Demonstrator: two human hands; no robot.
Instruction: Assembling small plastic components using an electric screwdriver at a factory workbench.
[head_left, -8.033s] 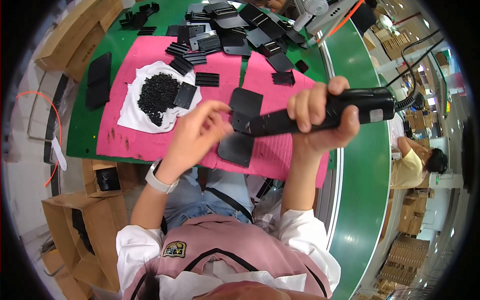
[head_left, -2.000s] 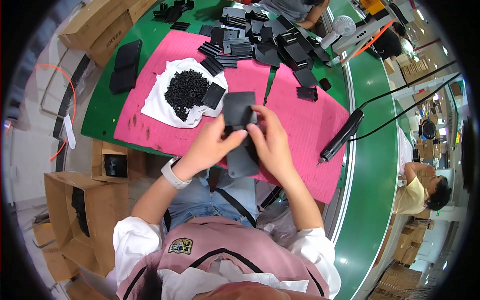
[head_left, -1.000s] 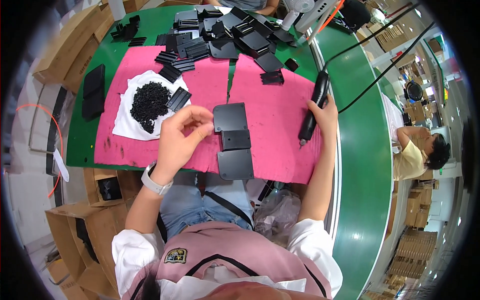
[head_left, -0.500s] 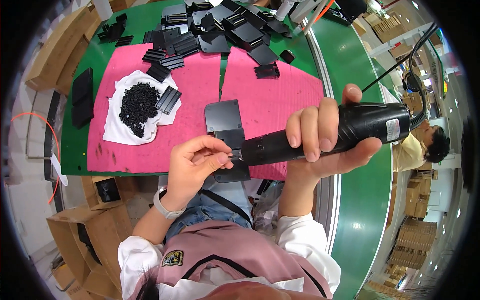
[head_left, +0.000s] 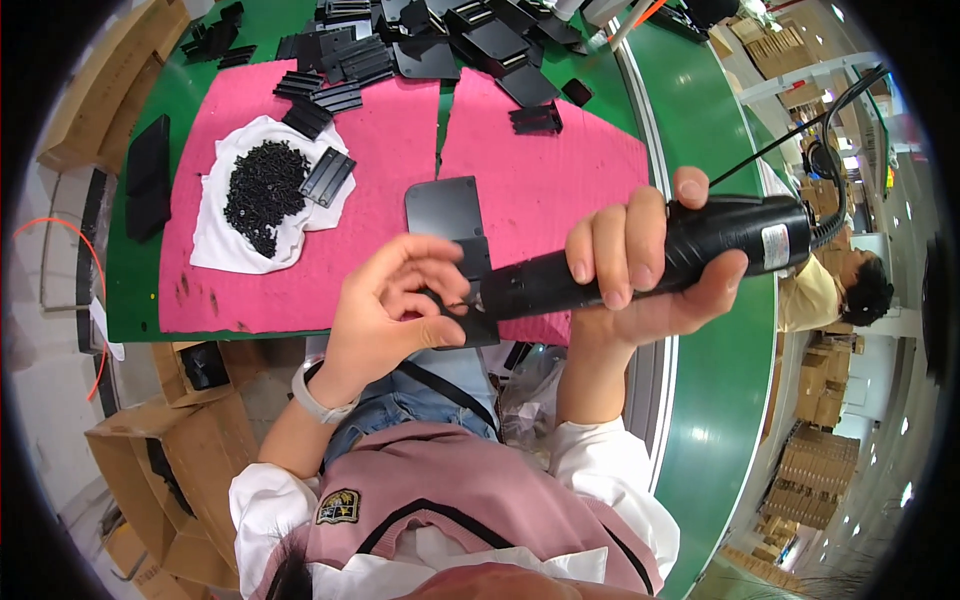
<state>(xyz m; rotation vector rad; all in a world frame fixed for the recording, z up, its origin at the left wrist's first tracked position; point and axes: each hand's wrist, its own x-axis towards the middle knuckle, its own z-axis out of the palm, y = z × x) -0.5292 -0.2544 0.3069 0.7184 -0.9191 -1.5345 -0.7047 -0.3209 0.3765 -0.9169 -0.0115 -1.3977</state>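
My right hand (head_left: 650, 270) is wrapped round a black electric screwdriver (head_left: 535, 285), its nose pointing left and its cord leaving to the right. Beside that nose is my left hand (head_left: 375, 305), its fingers curled with a gap between thumb and fingertips. Something small and dark shows by the bit, too small to name. Beneath both hands lies a flat black plate (head_left: 443, 208) with rounded corners, partly hidden by my left fingers and the tool. A heap of small black screws (head_left: 265, 195) rests on a white cloth (head_left: 215, 235), with a ribbed black piece (head_left: 328, 176) at its edge.
Pink sheets (head_left: 390, 150) cover part of the green table (head_left: 720, 380). Black plates and ribbed parts (head_left: 425, 58) are piled at the back. A dark block (head_left: 148, 180) lies at the left. Cardboard boxes (head_left: 190, 470) stand lower left; another person (head_left: 825, 295) is at far right.
My left fingers have loosened from their pinch at the screwdriver's tip and spread slightly. The screwdriver stays in my right hand, its tip still over the plate. The whole view has shifted a little.
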